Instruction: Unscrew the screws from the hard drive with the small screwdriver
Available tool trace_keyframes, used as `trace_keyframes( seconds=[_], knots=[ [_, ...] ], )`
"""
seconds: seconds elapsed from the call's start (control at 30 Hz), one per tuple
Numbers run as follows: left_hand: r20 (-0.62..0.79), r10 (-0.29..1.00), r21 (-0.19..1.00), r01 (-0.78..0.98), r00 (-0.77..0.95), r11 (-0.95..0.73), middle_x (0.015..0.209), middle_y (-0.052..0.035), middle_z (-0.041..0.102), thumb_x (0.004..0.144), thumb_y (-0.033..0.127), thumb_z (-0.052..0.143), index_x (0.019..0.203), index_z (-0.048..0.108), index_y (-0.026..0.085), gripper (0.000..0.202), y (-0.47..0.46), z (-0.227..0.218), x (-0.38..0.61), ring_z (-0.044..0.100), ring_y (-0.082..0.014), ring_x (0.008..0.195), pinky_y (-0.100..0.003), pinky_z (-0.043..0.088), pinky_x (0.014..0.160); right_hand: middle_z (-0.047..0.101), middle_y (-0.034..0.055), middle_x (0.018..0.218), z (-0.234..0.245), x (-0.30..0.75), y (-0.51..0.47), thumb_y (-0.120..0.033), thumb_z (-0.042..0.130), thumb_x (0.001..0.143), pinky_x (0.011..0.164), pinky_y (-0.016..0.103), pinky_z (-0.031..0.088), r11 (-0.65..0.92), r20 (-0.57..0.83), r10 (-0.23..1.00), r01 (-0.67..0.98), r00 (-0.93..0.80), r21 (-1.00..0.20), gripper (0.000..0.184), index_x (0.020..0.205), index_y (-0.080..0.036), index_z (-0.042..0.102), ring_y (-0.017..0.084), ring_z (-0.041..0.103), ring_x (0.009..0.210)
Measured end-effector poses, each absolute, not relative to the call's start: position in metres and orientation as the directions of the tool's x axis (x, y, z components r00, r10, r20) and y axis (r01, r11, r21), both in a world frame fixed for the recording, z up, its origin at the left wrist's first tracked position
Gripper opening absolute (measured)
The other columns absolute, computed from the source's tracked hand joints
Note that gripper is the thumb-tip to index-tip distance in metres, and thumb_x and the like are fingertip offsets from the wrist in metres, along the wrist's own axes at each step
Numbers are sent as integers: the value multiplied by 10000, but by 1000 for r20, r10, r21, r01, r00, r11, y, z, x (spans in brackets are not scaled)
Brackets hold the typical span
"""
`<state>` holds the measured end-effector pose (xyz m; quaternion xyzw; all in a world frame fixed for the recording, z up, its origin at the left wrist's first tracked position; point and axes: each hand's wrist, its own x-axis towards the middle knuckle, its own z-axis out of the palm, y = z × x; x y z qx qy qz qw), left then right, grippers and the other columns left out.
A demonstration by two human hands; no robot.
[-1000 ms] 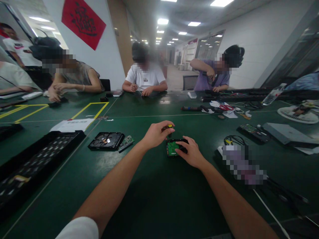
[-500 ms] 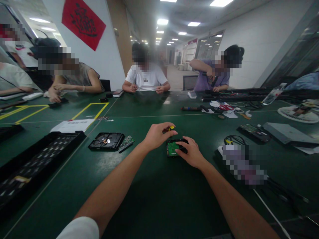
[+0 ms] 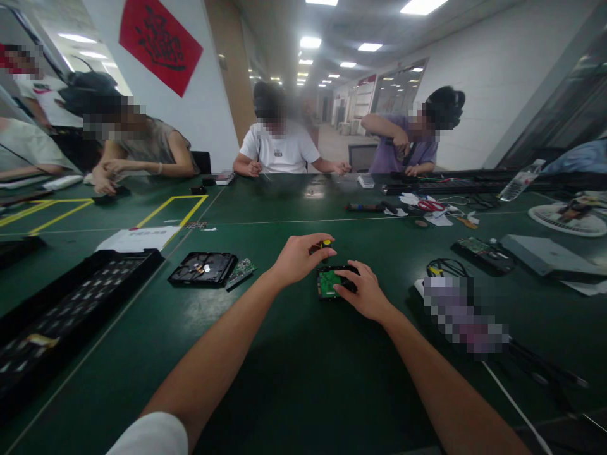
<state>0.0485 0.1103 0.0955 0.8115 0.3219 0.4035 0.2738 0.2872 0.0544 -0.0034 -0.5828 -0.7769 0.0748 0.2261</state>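
Observation:
A hard drive (image 3: 327, 284) lies on the green table, its green circuit board facing up. My right hand (image 3: 366, 291) is closed over its right side, fingers and thumb resting on the board and the edge. Above the drive's far edge, my left hand (image 3: 300, 260) pinches a small screwdriver (image 3: 327, 242) with a yellow-and-black handle, held about upright. Fingers hide its lower part, so I cannot tell whether the tip touches the drive.
To the left are an opened drive case (image 3: 203, 269), a loose circuit board (image 3: 241, 273) and a long black tray (image 3: 71, 309). On the right lie a power strip (image 3: 420, 289), another drive (image 3: 481, 254) and a grey box (image 3: 552, 253). Several people sit across the table.
My hands, the screwdriver and the drive stay almost in place; the handle looks slightly turned. Across the table, the middle person's hand has moved out to the right.

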Motion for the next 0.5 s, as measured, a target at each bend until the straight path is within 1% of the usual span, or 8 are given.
trace_keyframes(
  seconds=[0.2,0.33,0.5],
  knots=[
    [475,747,711,298,465,-638,972,-47,768,928,452,694,1214,737,226,366,111,95,49,699,-168,748,-278,576,688,471,99,1543,-1,287,54,-568,594,972,1160,593,317,316,259,938,872,-229,-375,464,1388,-369,643,341,346,1487],
    [475,746,722,277,467,-634,996,-50,768,926,455,701,1213,736,228,368,112,93,49,704,-174,786,-279,580,700,483,105,1534,-2,287,54,-569,598,970,1149,594,326,317,269,936,872,-226,-372,458,1377,-365,653,351,353,1480],
    [472,753,722,289,459,-629,952,-46,764,899,477,735,1160,744,216,369,112,92,49,707,-175,785,-272,568,695,483,111,1532,-5,288,56,-559,610,964,1150,589,327,326,282,932,865,-228,-381,456,1371,-359,659,354,362,1471]
  ],
)
